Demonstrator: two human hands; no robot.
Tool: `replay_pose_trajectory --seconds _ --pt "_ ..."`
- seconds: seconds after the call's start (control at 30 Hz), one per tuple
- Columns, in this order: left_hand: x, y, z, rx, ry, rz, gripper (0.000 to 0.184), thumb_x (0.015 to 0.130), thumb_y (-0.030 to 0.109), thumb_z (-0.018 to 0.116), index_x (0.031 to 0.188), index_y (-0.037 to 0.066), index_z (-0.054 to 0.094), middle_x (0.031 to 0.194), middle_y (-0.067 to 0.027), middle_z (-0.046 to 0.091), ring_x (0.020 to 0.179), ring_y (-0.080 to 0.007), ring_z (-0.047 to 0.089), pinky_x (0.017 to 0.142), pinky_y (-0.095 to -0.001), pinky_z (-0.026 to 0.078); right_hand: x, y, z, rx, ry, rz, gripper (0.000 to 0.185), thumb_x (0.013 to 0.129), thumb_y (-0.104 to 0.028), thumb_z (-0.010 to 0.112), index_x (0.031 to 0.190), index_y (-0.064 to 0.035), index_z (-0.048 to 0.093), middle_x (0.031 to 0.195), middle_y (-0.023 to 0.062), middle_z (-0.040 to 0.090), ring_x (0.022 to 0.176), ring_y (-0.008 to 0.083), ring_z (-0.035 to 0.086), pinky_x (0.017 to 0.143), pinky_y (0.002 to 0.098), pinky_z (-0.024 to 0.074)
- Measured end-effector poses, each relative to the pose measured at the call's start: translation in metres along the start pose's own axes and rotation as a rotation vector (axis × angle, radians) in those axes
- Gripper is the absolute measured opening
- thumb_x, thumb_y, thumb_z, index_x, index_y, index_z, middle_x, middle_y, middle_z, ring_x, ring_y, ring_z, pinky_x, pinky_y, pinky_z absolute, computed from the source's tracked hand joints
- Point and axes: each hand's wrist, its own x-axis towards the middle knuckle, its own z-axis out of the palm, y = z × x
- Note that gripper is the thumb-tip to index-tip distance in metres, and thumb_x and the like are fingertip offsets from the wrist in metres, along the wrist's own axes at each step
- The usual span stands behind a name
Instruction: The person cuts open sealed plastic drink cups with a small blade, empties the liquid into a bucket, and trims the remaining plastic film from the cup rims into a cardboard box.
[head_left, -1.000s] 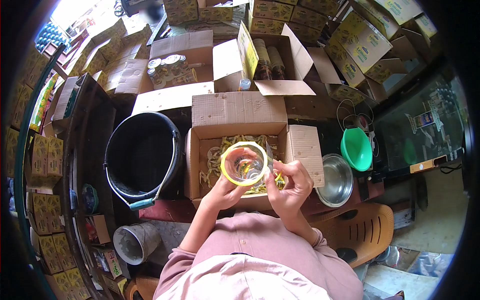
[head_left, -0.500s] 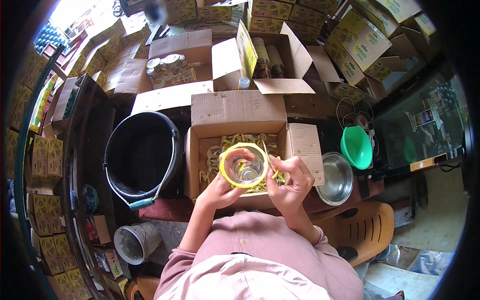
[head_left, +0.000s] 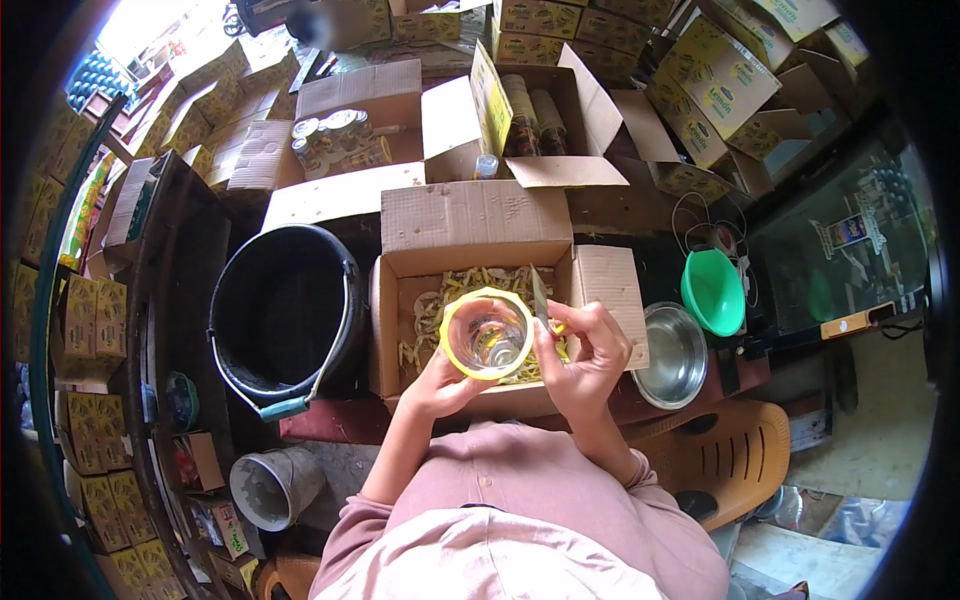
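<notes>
My left hand is wrapped round a clear cup with a yellow rim, its mouth facing up. Close to the cup's right side, my right hand pinches a small knife, its blade pointing up, and a bit of yellow shows at the fingers. Both hands are over the near part of an open cardboard box. Inside the box lie many yellow and pale strips.
A black bucket stands left of the box. To the right are a steel bowl and a green bowl. Behind are open cartons with cans and jars. An orange chair is at lower right.
The knife has swung from beside the cup's rim to a more upright position, slightly away from it. The cup has tilted slightly in my left hand.
</notes>
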Motion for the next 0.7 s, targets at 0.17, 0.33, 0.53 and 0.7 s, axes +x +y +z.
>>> replay_pose_trajectory --seconds 0.17,0.33,0.53,0.7 --pt "0.007 -0.006 0.000 0.025 0.031 0.123 0.080 0.066 0.024 0.074 0.127 0.002 0.026 0.119 -0.0106 0.038 0.112 -0.0206 0.039 0.096 -0.0346 0.032 -0.012 -0.003 -0.003 -0.001 0.008 0.001 0.026 0.062 0.006 0.066 0.086 -0.0046 0.064 0.064 0.0047 0.055 0.052 0.0106 0.055 0.048 0.0217 0.0425" --pt "0.006 -0.003 0.002 -0.075 0.063 0.042 0.086 0.063 0.034 0.076 0.126 0.002 0.026 0.118 -0.0105 0.038 0.112 -0.0216 0.039 0.096 -0.0355 0.032 -0.018 -0.002 -0.002 -0.006 -0.004 -0.026 0.026 0.061 0.006 0.066 0.085 -0.0036 0.064 0.063 0.0033 0.053 0.054 0.0092 0.052 0.047 0.0206 0.0404" --pt "0.006 0.001 0.003 -0.003 0.029 -0.002 0.084 0.062 0.036 0.075 0.124 0.003 0.029 0.116 -0.0105 0.040 0.111 -0.0214 0.041 0.095 -0.0354 0.033 -0.017 0.001 -0.003 -0.040 0.005 -0.047 0.028 0.059 0.005 0.067 0.086 -0.0050 0.065 0.062 0.0047 0.054 0.053 0.0117 0.054 0.047 0.0223 0.0428" --pt "0.008 0.003 0.002 0.043 -0.002 0.032 0.082 0.063 0.036 0.075 0.123 0.003 0.030 0.116 -0.0106 0.042 0.110 -0.0213 0.043 0.095 -0.0351 0.033 -0.015 0.003 -0.004 -0.013 -0.001 -0.043 0.028 0.060 0.006 0.066 0.086 -0.0043 0.065 0.063 0.0053 0.054 0.053 0.0114 0.054 0.048 0.0221 0.0422"
